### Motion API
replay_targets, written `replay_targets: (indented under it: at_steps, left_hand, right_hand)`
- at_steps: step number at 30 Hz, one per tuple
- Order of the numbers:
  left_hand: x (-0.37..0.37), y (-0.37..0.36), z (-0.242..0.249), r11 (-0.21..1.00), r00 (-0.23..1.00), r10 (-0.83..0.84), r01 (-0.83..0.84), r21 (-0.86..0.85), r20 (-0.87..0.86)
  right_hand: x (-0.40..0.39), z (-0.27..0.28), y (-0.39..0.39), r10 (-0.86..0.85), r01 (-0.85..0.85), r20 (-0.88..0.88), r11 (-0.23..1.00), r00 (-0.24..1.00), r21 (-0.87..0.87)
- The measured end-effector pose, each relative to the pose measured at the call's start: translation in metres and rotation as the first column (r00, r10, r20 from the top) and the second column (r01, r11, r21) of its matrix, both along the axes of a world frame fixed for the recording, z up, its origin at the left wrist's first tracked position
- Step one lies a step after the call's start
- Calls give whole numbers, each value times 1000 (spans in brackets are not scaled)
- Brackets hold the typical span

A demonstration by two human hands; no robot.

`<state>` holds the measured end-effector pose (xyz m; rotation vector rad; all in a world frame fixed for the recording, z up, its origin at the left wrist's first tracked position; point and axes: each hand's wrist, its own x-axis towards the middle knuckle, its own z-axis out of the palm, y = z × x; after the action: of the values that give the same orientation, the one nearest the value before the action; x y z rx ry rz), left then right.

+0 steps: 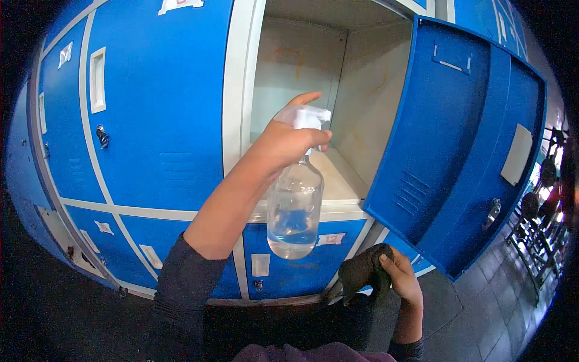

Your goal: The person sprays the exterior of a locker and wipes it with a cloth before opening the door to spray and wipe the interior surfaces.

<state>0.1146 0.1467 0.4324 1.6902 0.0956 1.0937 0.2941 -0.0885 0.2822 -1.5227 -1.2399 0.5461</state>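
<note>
Locker doors (157, 120) blue; frame (239, 90) off-white; bottle (295, 208) clear, spray head (311, 117) white; cloth (360, 270) dark brown.

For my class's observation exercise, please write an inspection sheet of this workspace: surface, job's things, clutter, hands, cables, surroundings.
Surface: open locker compartment, pale inside, with yellowish-brown marks on its walls.
Job's things: clear spray bottle, partly filled with clear liquid; dark cloth, bunched.
Clutter: nothing seen in the visible part of the compartment; some of it is hidden.
Hands: left hand has its fingers around the bottle's top, in front of the compartment; right hand grips the cloth, lower down.
Cables: nothing seen.
Surroundings: closed blue lockers at image left, the swung-open blue door at image right, tiled floor, and dark equipment beyond, too blurred to identify.
</note>
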Motion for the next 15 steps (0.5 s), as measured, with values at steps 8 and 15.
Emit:
replay_targets:
  at_steps: [8,15]
  left_hand:
    - [-24,-5,-22,995,989,-98,95,-31,-111]
    - [-19,17,-72,966,967,-249,252,49,-59]
  right_hand:
    - [9,9,11,-59,307,-544,874,837,378]
    - [-45,173,19,-633,83,55,187,772,979]
